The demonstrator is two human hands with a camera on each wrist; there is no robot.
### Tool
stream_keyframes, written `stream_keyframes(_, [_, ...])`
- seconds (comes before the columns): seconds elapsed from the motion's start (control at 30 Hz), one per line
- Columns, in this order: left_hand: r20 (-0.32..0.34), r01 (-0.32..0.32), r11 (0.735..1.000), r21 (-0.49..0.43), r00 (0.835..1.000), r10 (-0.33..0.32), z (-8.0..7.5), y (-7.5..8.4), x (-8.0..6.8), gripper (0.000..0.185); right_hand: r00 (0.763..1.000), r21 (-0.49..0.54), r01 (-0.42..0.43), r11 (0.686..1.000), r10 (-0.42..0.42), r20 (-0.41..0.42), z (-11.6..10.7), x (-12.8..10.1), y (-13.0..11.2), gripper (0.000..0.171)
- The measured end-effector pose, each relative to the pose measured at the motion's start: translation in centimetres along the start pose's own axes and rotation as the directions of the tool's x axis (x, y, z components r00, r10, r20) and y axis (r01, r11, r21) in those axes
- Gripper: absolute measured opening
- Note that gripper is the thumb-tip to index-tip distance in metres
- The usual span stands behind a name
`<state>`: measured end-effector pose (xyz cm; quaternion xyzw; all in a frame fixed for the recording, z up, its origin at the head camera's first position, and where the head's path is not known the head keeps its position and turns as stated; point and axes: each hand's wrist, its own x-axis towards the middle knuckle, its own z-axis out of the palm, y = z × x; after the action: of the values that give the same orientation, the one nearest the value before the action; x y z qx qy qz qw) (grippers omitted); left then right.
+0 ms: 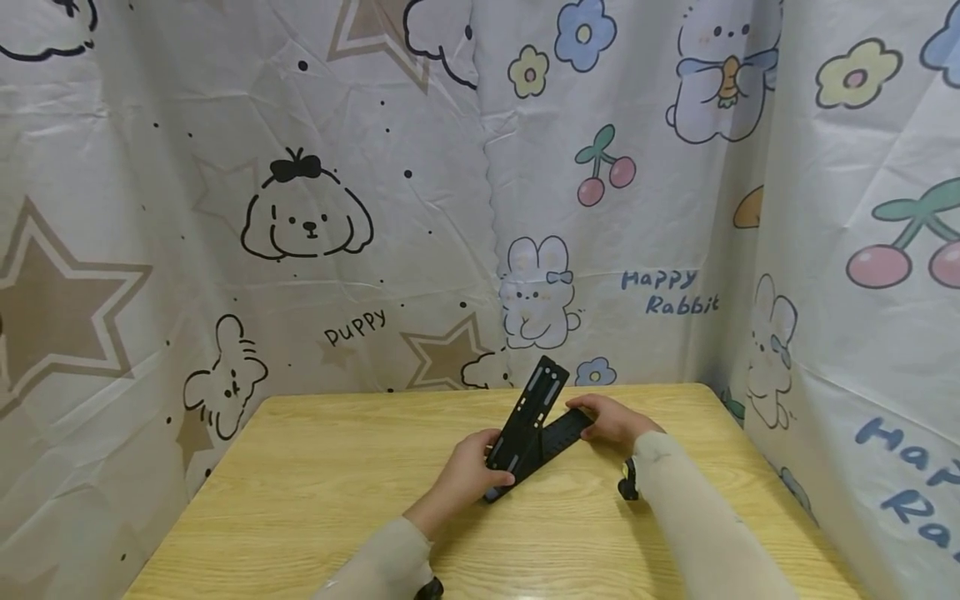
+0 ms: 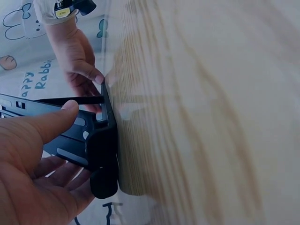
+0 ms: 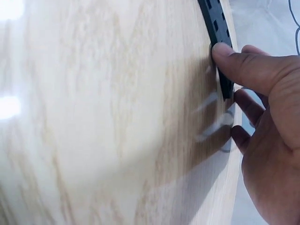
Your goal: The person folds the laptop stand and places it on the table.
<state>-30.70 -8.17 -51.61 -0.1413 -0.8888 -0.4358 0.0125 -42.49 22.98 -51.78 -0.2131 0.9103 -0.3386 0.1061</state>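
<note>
A black folding stand (image 1: 527, 410) is opened on the table, its slotted upper plate tilted up from a long base bar (image 1: 564, 435). A thin strut joins the two parts. At the near end, my left hand (image 1: 471, 468) grips the upper plate, thumb on its face and fingers behind it. In the left wrist view, the plate's hinged end (image 2: 101, 145) is close against the wood. My right hand (image 1: 613, 422) pinches the far end of the base bar; in the right wrist view, the thumb lies along the bar's edge (image 3: 216, 23) with the other fingers beyond it.
The light wooden table (image 1: 322, 483) extends around both arms. Behind it and at the sides hang white curtains (image 1: 420, 208) printed with puppies, rabbits, stars and cherries. Dark wrist devices (image 1: 628, 480) are strapped at the sleeves.
</note>
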Motion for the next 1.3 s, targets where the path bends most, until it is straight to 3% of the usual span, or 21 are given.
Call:
stream_keyframes(0.37, [-0.002,0.012,1.0,0.017,1.0,-0.012,0.0,0.5,0.0,0.068,0.991,-0.084,0.125,0.989,-0.121,0.051,-0.6,-0.3,0.6,0.057])
stream_keyframes(0.6, [0.004,0.009,0.998,0.055,1.0,-0.009,-0.1,0.5,0.1,0.069,0.993,-0.083,0.063,0.995,-0.054,0.108,-1.1,-0.6,-0.1,0.053])
stream_keyframes(0.93, [0.014,-0.023,0.998,0.065,1.0,0.022,-1.0,-1.0,0.8,0.071,0.995,-0.092,0.049,0.995,-0.041,0.086,-0.4,-1.0,0.0,0.051])
stream_keyframes(1.07, [0.033,-0.033,0.999,0.03,0.999,0.032,-1.5,-1.5,1.0,0.07,0.996,-0.168,0.059,0.984,-0.048,0.07,-0.2,-1.4,-0.3,0.049])
stream_keyframes(1.3, [0.066,-0.012,1.0,0.0,0.998,0.012,-2.1,-1.9,1.3,0.069,0.996,-0.337,0.09,0.937,-0.084,0.035,0.2,-2.0,-0.9,0.049])
